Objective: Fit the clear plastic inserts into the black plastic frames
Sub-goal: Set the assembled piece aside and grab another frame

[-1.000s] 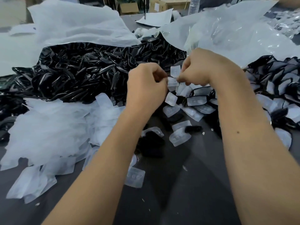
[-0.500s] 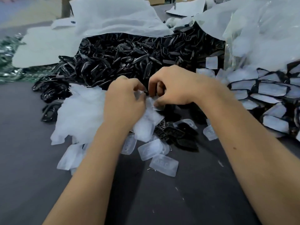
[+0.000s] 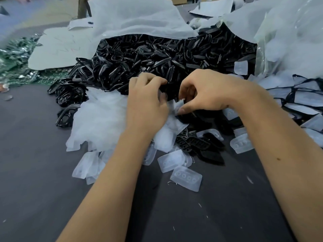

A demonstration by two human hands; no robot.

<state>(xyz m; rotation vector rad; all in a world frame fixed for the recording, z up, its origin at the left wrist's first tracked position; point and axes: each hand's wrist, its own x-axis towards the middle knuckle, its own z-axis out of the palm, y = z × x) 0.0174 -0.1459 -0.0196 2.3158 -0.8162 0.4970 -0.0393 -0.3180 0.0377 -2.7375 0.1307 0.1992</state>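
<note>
My left hand (image 3: 146,103) and my right hand (image 3: 208,91) meet over the middle of the table, fingers curled. Between them they pinch a clear plastic insert (image 3: 178,105); my right thumb and fingers press on it. A black frame may sit behind my left fingers, but I cannot tell. Behind the hands lies a big heap of black plastic frames (image 3: 157,58) spilling from a white bag. Loose clear inserts (image 3: 186,178) lie on the dark table in front, with a heap of them (image 3: 99,119) at the left.
Assembled frames with inserts (image 3: 300,100) pile at the right. White plastic bags (image 3: 132,18) cover the back. A few black pieces (image 3: 201,145) lie under the hands. Green shiny scrap (image 3: 15,55) lies far left. The dark table (image 3: 43,180) stretches toward me.
The view shifted left and down over the second. My hands moved from the right-hand pile to the heap of clear inserts, and they have drawn slightly apart around a clear insert.
</note>
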